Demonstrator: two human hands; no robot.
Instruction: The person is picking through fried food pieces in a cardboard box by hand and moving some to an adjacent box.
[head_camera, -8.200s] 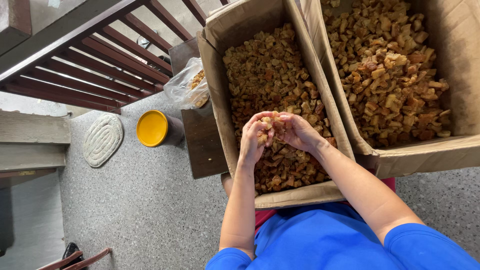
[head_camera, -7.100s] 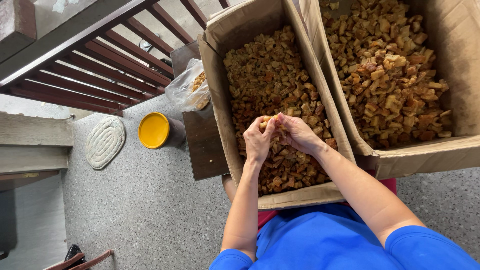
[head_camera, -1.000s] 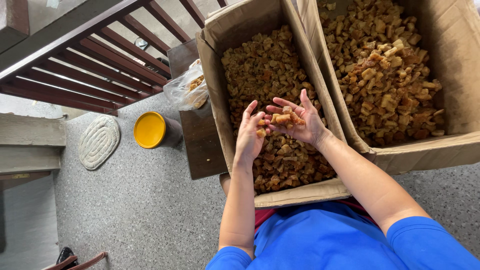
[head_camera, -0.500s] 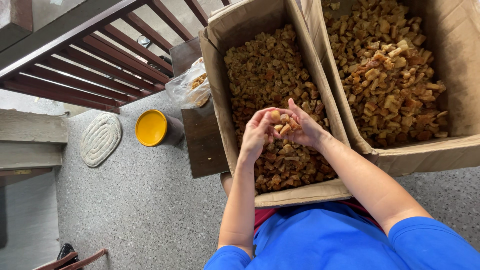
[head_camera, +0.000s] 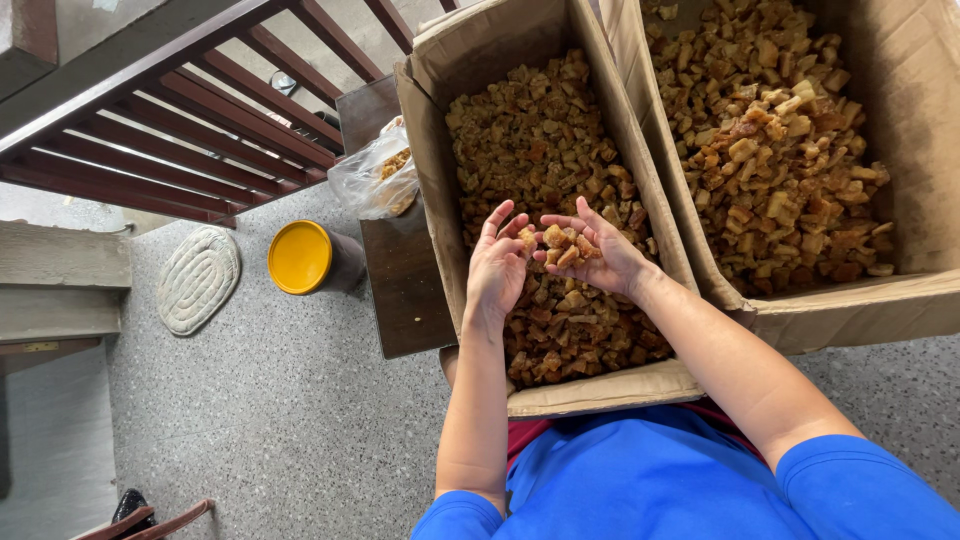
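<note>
Brown chunks (head_camera: 562, 246) cupped in open hands (head_camera: 555, 258).

Golden-brown dried chunks (head_camera: 562, 245), small irregular cubes, heaped in open right hand (head_camera: 600, 262), above a chunk-filled cardboard box (head_camera: 430, 150)

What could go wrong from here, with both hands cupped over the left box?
The brown chunks lie loose on the open right hand, so some may slip off. The left hand is open too, giving little cover. The left cardboard box overhangs the person's lap and could tip.
</note>
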